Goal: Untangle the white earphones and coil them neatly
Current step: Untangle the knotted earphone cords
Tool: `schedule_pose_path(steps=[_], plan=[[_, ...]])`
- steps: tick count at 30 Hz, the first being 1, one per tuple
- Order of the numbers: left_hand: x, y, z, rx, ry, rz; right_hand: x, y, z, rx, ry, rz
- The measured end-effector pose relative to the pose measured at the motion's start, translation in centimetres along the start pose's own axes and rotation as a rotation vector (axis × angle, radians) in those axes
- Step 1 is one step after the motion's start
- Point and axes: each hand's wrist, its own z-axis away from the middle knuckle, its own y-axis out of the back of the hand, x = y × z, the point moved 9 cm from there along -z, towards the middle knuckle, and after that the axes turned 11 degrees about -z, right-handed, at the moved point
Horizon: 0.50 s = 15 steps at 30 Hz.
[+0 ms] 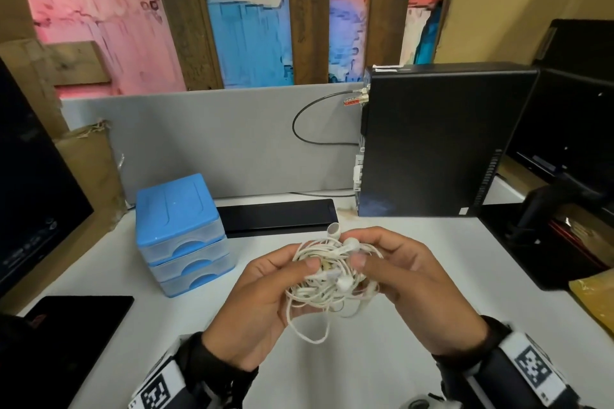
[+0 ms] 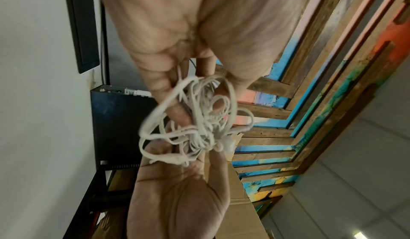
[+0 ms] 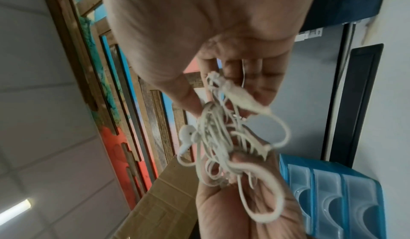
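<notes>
- The white desk (image 1: 382,359) carries a black computer case (image 1: 442,143) at the back right and a blue set of small drawers (image 1: 181,236) at the left; the hands work in the air above the bare patch between them.
- The left hand (image 1: 255,305) grips the left side of the bundle, thumb pressed on top and fingers curled underneath.
- The right hand (image 1: 418,285) grips the right side the same way, thumb tip pinching down on the cords and fingers wrapped behind.
- The white earphones (image 1: 335,276) sit between the two hands as one knotted ball, clear of the desk, with a loose loop hanging from the bottom.
- As a bundle it has no real long axis; the cord runs every way, and no single direction can be read from it.
- It looks very light, thin and limp, so it should bend freely but snag on itself; hard pulling would likely tighten the knots.
- One earbud (image 1: 333,228) pokes up and away at the top of the ball, another lies near the middle. These hard ends, or the plug if found, seem the best places to take hold and feed back through.
</notes>
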Motion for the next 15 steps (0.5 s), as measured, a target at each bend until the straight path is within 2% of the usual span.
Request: schedule_pose_path(steps=[5, 8, 11, 15], plan=[[0.4, 0.5, -0.2, 0.094, -0.085, -0.134, 0.6, 1.2, -0.5, 0.050, -0.038, 0.119], [0.3, 0.3, -0.2, 0.100, -0.111, -0.180, 1.0, 1.6, -0.6, 0.041, -0.060, 0.153], [0.4, -0.1, -0.1, 0.063, -0.130, -0.189, 0.4, 2.3, -0.7, 0.084, -0.005, 0.170], [0.6, 0.2, -0.2, 0.095, -0.130, -0.156, 0.2, 2.7, -0.7, 0.164, 0.073, 0.195]])
